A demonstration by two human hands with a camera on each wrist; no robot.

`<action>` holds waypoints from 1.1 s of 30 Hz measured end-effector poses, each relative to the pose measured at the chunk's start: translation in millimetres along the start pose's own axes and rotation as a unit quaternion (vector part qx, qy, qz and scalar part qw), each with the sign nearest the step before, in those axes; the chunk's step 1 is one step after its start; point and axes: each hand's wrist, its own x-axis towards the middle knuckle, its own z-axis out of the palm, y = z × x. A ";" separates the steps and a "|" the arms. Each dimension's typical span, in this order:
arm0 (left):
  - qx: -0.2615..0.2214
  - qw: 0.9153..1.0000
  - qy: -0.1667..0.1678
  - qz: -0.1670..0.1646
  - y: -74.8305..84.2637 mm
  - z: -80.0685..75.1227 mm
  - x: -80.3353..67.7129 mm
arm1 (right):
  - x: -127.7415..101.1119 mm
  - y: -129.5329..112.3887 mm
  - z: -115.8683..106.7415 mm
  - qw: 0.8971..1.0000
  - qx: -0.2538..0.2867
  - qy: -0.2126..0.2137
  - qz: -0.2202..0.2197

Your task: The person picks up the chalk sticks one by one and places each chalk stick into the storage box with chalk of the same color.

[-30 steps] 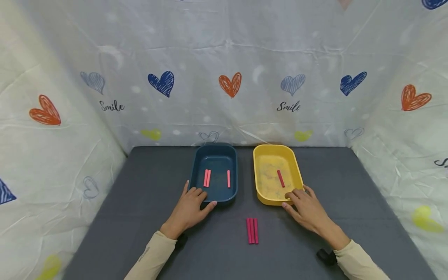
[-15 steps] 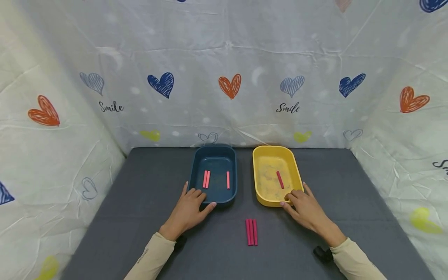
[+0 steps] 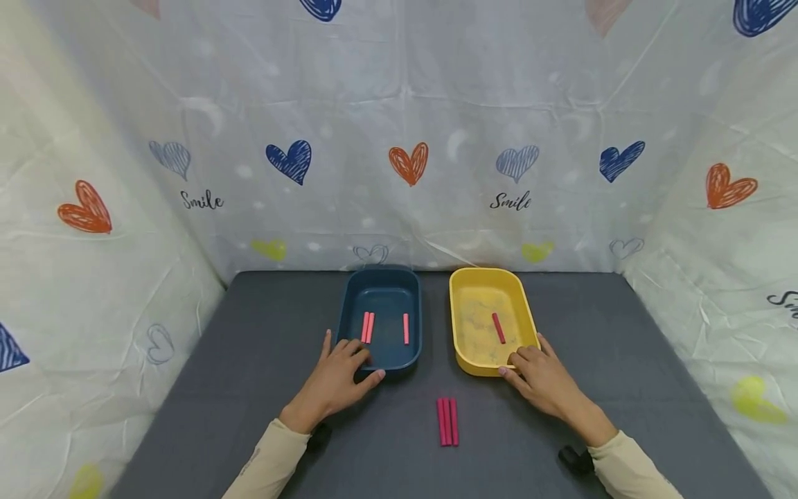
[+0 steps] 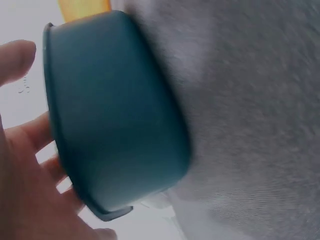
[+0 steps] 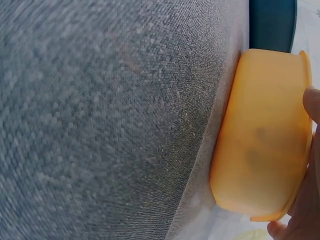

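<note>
My left hand (image 3: 333, 378) rests at the near left corner of a dark blue plastic tray (image 3: 379, 276), its fingers reaching over the rim. In the left wrist view the thumb (image 4: 16, 61) stands apart from that rim. Two pink sticks (image 3: 367, 327) lie side by side in this tray, and another pink stick (image 3: 406, 328) lies at its right. At the near right corner of a yellow tray (image 3: 483, 281), my right hand (image 3: 546, 381) rests on the rim with loosely bent fingers; its thumb (image 5: 312, 104) touches the edge. One dark red stick (image 3: 499, 328) lies inside.
Three crimson sticks (image 3: 447, 421) lie in a row on the grey tabletop (image 3: 399, 461), in front of the gap between the trays. A pale cloth (image 3: 461, 229) printed with hearts hangs behind the table and along both sides.
The whole head view has shifted slightly, so everything sits a little lower in the picture. Both hands keep their places at the trays, and the sticks have not moved.
</note>
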 end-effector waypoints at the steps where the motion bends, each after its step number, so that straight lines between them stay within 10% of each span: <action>1: -0.007 1.000 0.005 0.000 1.6 -1.7 -0.3 | 0.1 -0.2 -0.3 1.000 -0.001 0.002 -0.002; 14: -0.065 0.991 0.092 0.078 34.6 -21.6 -8.6 | -0.4 -0.6 0.0 1.000 0.014 0.003 0.006; 33: -0.173 0.984 0.005 0.039 87.0 -13.8 -26.7 | -2.8 -0.3 5.0 1.000 0.016 -0.003 0.010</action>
